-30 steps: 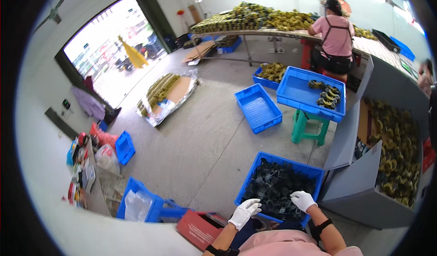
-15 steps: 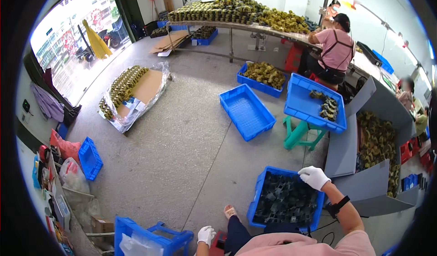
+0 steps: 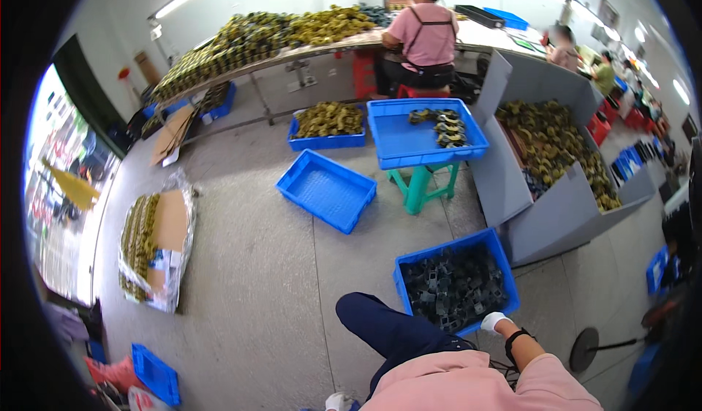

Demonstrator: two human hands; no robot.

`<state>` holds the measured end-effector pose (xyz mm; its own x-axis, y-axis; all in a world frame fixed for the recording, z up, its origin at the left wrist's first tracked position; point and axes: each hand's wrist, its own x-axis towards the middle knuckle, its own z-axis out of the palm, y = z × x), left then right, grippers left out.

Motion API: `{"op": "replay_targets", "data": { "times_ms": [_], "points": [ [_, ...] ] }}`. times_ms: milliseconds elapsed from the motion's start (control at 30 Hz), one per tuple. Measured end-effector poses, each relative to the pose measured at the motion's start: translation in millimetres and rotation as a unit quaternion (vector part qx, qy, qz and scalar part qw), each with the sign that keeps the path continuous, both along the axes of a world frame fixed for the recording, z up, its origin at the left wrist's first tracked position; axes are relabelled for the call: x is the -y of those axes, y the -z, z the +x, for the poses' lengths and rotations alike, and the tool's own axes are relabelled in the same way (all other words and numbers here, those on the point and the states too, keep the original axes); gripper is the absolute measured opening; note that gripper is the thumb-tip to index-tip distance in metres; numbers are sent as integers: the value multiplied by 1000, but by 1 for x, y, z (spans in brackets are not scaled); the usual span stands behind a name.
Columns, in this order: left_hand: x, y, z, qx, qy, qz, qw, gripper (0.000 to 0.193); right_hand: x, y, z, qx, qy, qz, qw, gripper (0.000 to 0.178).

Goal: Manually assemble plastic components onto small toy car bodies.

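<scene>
A blue plastic crate (image 3: 406, 294) full of dark, square-framed plastic parts (image 3: 455, 283) stands on the floor just ahead of my legs. My right hand (image 3: 495, 322), in a white glove, is at the crate's near right corner. Its fingers look closed over the rim, though the fingertips are partly hidden. A dark band circles that wrist. My left hand (image 3: 338, 402), also white-gloved, lies low beside my thigh. The picture's lower edge cuts it off, so its fingers do not show clearly.
An unfilled blue crate (image 3: 329, 190) lies farther off, beside a blue tray (image 3: 387, 139) on a green stool (image 3: 418, 191). A grey bin (image 3: 541, 224) of yellowish parts stands right. A co-worker (image 3: 420, 27) sits at the long table (image 3: 252, 71). A pedestal base (image 3: 583, 349) is at right.
The view has swung to the right. My right hand has come from the crate's far edge to its near right corner. My left hand now shows less, at the lower edge.
</scene>
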<state>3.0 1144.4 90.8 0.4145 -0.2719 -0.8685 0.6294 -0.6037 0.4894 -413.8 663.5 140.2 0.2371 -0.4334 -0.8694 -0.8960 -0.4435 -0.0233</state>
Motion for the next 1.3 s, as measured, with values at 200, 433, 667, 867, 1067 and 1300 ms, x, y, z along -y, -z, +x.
{"op": "replay_targets", "data": {
  "times_ms": [200, 433, 667, 867, 1067, 1300],
  "points": [
    [43, -24, 60, 131, 340, 29, 931, 19, -30, 43, 19, 35, 66, 40, 996, 38],
    [178, -21, 170, 323, 650, 38, 687, 25, 15, 20, 119, 130, 159, 3, 979, 36],
    [378, 44, 300, 80, 333, -10, 940, 26, 79, 34, 166, 103, 352, 43, 929, 39],
    [579, -36, 313, 129, 405, -94, 900, 25, 133, 59, 201, 220, 330, -107, 912, 41],
    [740, -74, 282, 19, 524, -119, 843, 33, 189, -45, 265, 325, 486, -187, 790, 39],
    [879, -146, 186, -31, 668, -165, 725, 28, 195, -62, 278, 242, 637, -222, 698, 37]
  ]
}}
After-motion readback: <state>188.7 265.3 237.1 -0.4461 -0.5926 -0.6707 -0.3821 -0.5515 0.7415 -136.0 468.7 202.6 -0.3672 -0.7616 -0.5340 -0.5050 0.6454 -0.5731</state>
